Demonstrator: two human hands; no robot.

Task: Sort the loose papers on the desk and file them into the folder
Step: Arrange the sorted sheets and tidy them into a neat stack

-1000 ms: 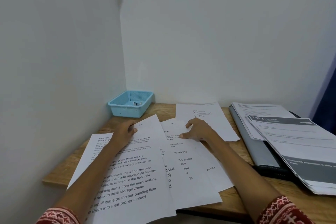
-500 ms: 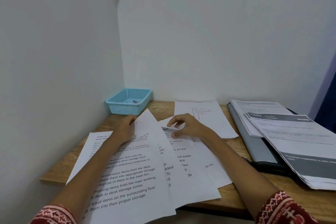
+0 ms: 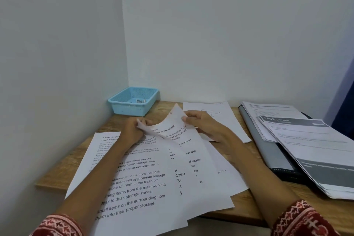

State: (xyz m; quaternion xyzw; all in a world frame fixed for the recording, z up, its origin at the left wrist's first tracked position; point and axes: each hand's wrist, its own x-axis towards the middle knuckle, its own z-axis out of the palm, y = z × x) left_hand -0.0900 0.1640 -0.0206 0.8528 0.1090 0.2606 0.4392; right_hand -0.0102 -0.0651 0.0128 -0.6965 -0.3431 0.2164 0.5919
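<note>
Both hands pinch one printed sheet [image 3: 173, 122], left hand [image 3: 132, 130] at its left corner, right hand [image 3: 201, 123] at its right edge, curling its top off the loose papers [image 3: 145, 184] by the desk's [image 3: 57, 174] front edge. A grey folder [image 3: 268, 151] lies at the right edge beneath more papers. At the back-left corner, a blue basket [image 3: 132, 110] holds a small pale object, too small to identify.

Under the left hand [image 3: 132, 130], the front sheet [image 3: 134, 193] reads "small items on the surrounding floor"; the left sheet [image 3: 103, 143] reads "TASK ID". Right of the right hand [image 3: 203, 123], the grey form [image 3: 314, 151] reads "1492".
</note>
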